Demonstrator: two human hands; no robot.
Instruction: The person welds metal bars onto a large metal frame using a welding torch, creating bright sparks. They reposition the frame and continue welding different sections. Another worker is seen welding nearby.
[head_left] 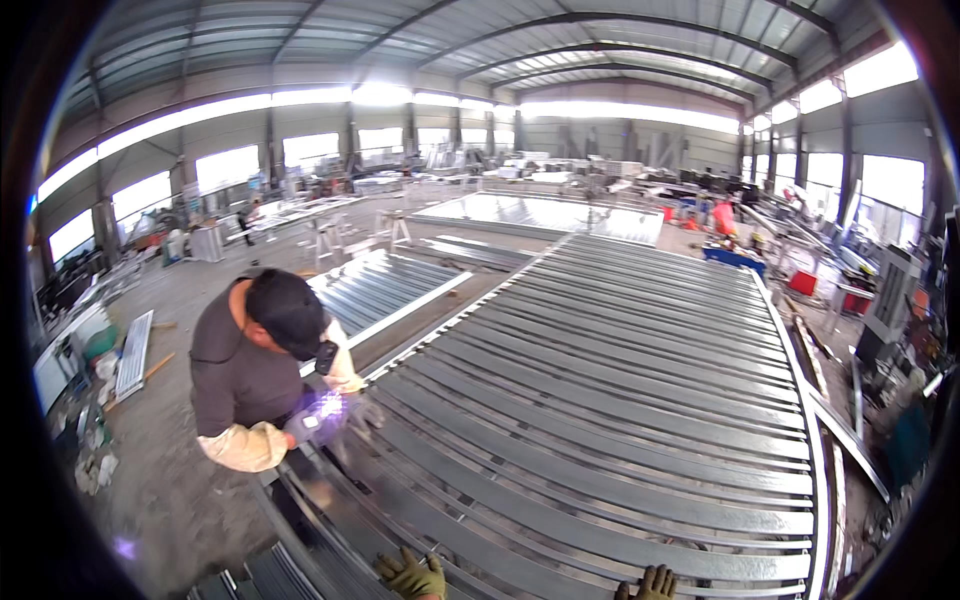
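Observation:
A large panel of parallel grey metal slats spreads out in front of me. My left hand, in an olive work glove, rests on its near edge with the fingers apart. Farther right, my right hand wears the same kind of glove and lies on the slats, fingers stretched out; the bottom of the picture cuts it off. Neither hand grips anything that I can see. At the left edge of the panel a person in a dark cap and light sleeves bends over a bright violet welding glow.
Behind the person lies a smaller slatted panel. Another pale panel lies farther back. A blue bin and a red container stand at the right. Loose metal strips lie along the right edge. Sawhorses stand at the back left.

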